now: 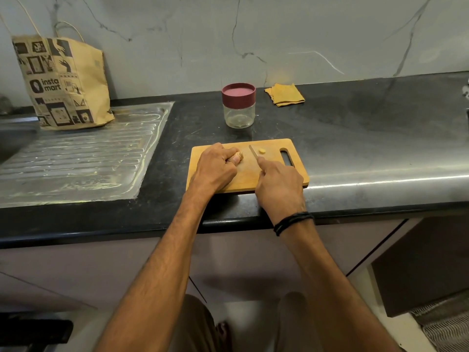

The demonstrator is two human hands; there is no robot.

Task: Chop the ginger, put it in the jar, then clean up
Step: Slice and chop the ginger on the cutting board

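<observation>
Our left hand [215, 166] curls over the ginger [238, 156], pinning it to the cutting board [250, 180]. Our right hand [279, 184] grips the knife [253, 151], its blade between the ginger and one cut slice [262, 150]. We note the lidded jar [238, 107] behind the board on the bench [355, 138], with a yellow cloth [284, 94] near it.

Head view, looking forward-down, near counter [355, 138].

Maroon-lidded clear jar [238, 105], mustard cloth [284, 94], tan board [251, 174], black counter [355, 128].
</observation>
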